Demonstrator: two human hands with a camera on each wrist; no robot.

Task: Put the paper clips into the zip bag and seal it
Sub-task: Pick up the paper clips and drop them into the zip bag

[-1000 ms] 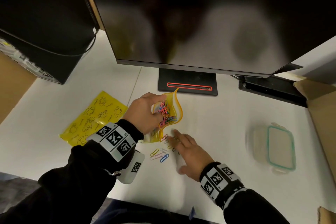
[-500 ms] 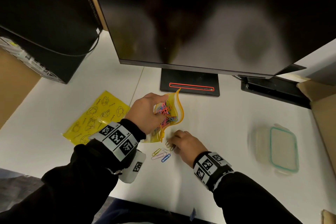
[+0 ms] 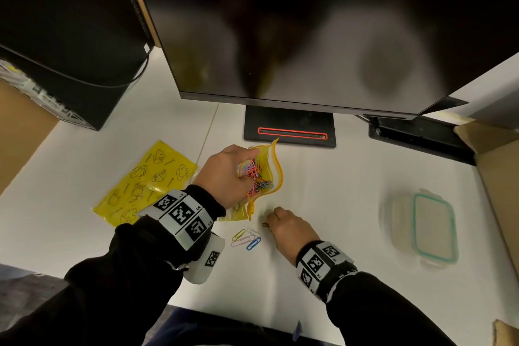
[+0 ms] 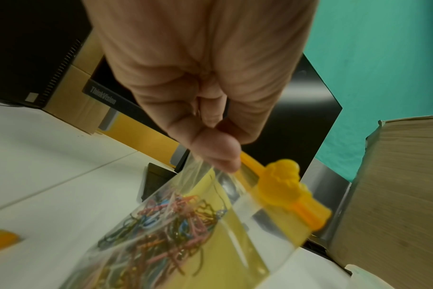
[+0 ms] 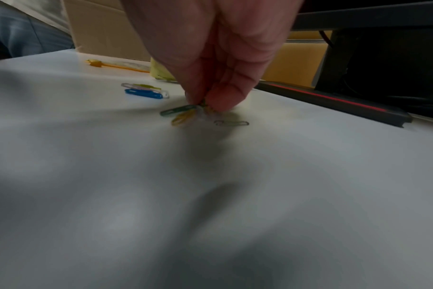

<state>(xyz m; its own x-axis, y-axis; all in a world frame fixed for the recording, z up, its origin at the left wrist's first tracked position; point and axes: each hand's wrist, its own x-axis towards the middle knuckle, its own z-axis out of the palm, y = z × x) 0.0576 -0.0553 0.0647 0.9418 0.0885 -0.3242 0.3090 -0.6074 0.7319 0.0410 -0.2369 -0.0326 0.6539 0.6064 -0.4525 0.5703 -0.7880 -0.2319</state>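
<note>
Loose clips (image 3: 246, 239) are pinched off the table (image 3: 337, 205) beside a part-filled bag (image 3: 273, 174).

Nearest, a few clips are gripped by the right hand (image 3: 290, 229); four lie just left, long axes slanting up-right. Beyond, the bag is held by the left hand (image 3: 224, 174), mouth open rightward, holding a clip tangle. A lidded box (image 3: 432, 225) sits well right.

White desk (image 3: 323, 182) with a seam running front to back. Large dark monitor (image 3: 295, 22) on a black base with a red-outlined slot (image 3: 292, 132). Black computer tower (image 3: 64, 36) at left rear. Cardboard boxes (image 3: 494, 160) on both sides. Teal wall (image 4: 383, 58) behind.
</note>
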